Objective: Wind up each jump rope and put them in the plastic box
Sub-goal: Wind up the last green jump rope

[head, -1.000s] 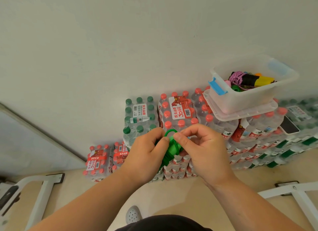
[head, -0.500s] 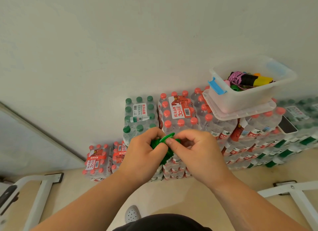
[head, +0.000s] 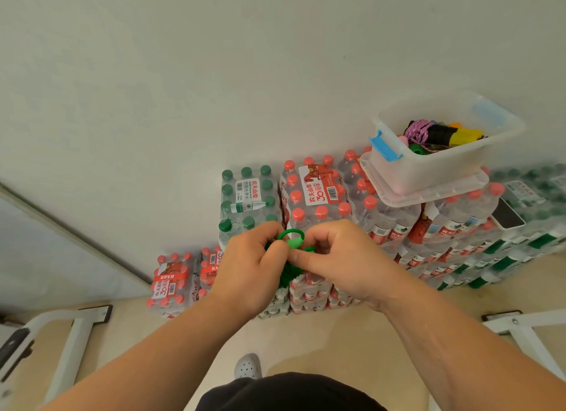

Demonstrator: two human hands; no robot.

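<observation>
While both hands meet below and to the left of the plastic box (head: 441,168), the left hand (head: 251,266), the farther from the box, closes its grip round the coiled green jump rope (head: 287,276). The right hand (head: 340,257), nearer the box, pinches a pale green part of that rope in a narrow grip. Under the box lie stacked bottle packs (head: 318,193); inside it lie other wound ropes (head: 441,133).

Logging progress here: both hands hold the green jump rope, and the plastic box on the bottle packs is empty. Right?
Not empty: the head view shows wound ropes, purple, black and yellow, in the plastic box. The left hand and right hand do hold the green jump rope, and the box sits on the bottle packs.
</observation>
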